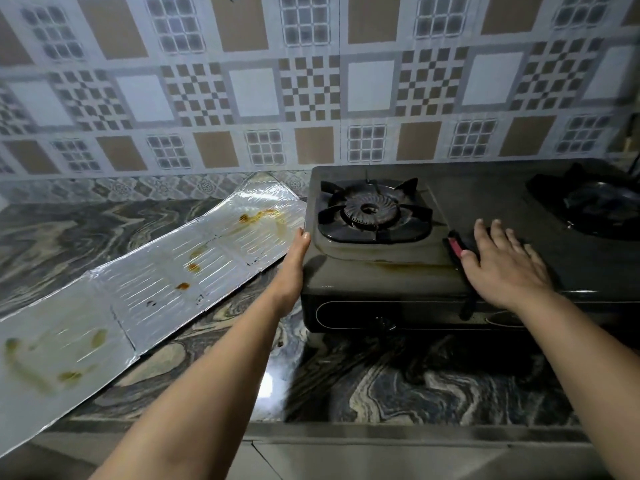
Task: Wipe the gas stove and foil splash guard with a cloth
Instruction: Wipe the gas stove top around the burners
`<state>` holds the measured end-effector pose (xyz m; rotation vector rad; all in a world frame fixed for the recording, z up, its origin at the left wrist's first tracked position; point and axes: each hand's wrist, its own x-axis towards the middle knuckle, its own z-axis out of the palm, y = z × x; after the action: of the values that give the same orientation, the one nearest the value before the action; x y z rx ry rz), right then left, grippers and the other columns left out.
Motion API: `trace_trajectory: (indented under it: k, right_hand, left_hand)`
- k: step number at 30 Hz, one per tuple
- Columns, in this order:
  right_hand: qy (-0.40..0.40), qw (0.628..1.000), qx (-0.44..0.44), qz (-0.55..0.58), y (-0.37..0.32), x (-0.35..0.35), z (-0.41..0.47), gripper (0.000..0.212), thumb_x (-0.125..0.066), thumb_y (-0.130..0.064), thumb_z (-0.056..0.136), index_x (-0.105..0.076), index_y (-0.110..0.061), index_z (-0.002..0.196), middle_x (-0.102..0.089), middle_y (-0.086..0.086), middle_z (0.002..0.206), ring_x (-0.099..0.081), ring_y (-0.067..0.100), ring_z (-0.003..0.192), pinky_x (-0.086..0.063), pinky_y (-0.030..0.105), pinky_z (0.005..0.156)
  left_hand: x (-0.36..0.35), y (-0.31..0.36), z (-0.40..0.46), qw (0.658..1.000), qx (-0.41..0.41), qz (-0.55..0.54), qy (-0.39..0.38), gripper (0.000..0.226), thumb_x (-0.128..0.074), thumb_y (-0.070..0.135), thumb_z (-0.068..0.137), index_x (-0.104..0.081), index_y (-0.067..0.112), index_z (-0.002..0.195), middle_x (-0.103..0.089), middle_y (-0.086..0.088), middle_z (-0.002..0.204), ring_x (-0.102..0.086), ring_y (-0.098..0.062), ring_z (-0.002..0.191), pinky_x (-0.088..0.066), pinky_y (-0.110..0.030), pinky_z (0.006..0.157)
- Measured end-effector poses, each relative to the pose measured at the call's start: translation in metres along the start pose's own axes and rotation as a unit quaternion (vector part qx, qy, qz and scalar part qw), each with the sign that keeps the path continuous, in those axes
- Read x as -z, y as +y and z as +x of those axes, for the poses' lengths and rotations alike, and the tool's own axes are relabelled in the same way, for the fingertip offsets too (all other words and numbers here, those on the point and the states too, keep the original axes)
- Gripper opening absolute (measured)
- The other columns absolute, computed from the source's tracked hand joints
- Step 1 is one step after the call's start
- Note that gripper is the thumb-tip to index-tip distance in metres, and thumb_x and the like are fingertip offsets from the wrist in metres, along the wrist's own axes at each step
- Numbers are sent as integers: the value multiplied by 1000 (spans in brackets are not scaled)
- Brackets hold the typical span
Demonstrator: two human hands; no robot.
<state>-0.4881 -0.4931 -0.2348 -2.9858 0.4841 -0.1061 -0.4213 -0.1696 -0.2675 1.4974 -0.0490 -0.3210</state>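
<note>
A dark two-burner gas stove (381,278) sits on the marble counter, with a brownish smear on its top near the front of the left burner (372,211). My left hand (294,265) grips the stove's left edge. My right hand (502,261) lies flat with spread fingers on a dark cloth with a red edge (454,245), pressing it on the stove top between the burners. The foil splash guard (156,268) lies flat on the counter to the left, folded in panels and marked with orange and greenish stains.
The marble counter (381,379) runs to a front edge close to me. A patterned tiled wall (311,81) stands behind. The right burner (595,206) is partly out of view at the right. The foil's far end touches the stove's left side.
</note>
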Motion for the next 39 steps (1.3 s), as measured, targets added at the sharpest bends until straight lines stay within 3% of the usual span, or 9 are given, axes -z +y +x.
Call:
trace_trajectory:
  k: [2, 3, 7, 17, 21, 25, 34, 36, 39]
  right_hand:
    - [4, 1000, -2, -3, -9, -2, -5, 68, -21, -51, 97, -4, -24, 157, -2, 5, 165, -8, 24, 151, -10, 44, 121]
    - [6, 1000, 0, -4, -14, -3, -8, 68, -22, -51, 97, -5, -24, 157, -3, 5, 165, -10, 24, 151, -10, 44, 120]
    - [20, 1000, 13, -7, -41, -8, -18, 66, -24, -49, 98, -9, -24, 157, -7, 6, 165, -14, 25, 150, -12, 43, 119]
    - [29, 999, 45, -8, -101, -16, -38, 65, -21, -46, 100, -9, -19, 157, -8, 6, 164, -7, 23, 151, -9, 40, 121]
    - [32, 997, 73, -7, -131, -20, -46, 63, -20, -45, 101, -7, -19, 157, -4, 4, 165, -1, 22, 151, -5, 39, 122]
    - [45, 993, 106, -13, -157, -24, -52, 61, -21, -43, 102, -9, -20, 157, -8, 6, 164, -1, 21, 151, -4, 38, 121]
    - [90, 989, 118, 3, -177, -36, -64, 62, -17, -46, 97, -27, -22, 154, -24, 7, 161, -20, 19, 149, -24, 40, 114]
    - [96, 985, 144, 19, -185, -39, -65, 60, -21, -44, 98, -29, -22, 153, -25, 4, 161, -22, 17, 148, -24, 38, 114]
    - [69, 982, 173, 31, -191, -36, -58, 61, -20, -46, 99, -22, -24, 155, -19, 1, 163, -15, 13, 150, -15, 32, 116]
  left_hand:
    - [7, -5, 5, 999, -8, 41, -21, 102, -67, 70, 76, -16, 37, 158, -25, 12, 162, -39, -17, 143, -31, -44, 119]
    - [10, -7, 8, 998, -9, 62, -32, 110, -72, 67, 74, -8, 37, 158, -27, 11, 161, -42, -18, 141, -31, -44, 119]
    - [23, -10, 17, 992, -6, 89, -88, 125, -85, 61, 64, -3, 45, 156, -57, -3, 143, -63, -21, 122, -44, -51, 109]
    - [42, -8, 25, 968, -29, 153, -197, 156, -95, 51, 54, 25, 35, 153, -37, 2, 157, -54, -12, 131, -40, -41, 114]
    - [45, -7, 26, 961, -37, 155, -224, 160, -96, 37, 57, 33, 30, 149, -40, 5, 152, -53, -3, 127, -46, -23, 105]
    - [46, -5, 27, 952, -51, 178, -245, 163, -98, 36, 53, 33, 31, 149, -43, 2, 151, -51, -9, 133, -41, -43, 113]
    - [50, -14, 32, 946, -64, 199, -247, 166, -98, 45, 53, 43, 36, 142, -33, 6, 158, -40, -6, 141, -32, -45, 119]
    - [50, -15, 32, 946, -66, 203, -243, 164, -97, 38, 58, 43, 34, 142, -36, 9, 156, -39, 0, 140, -32, -38, 119]
    - [48, -15, 30, 947, -75, 190, -249, 151, -92, 16, 68, 40, 40, 137, -46, 20, 141, -46, 15, 126, -39, -15, 107]
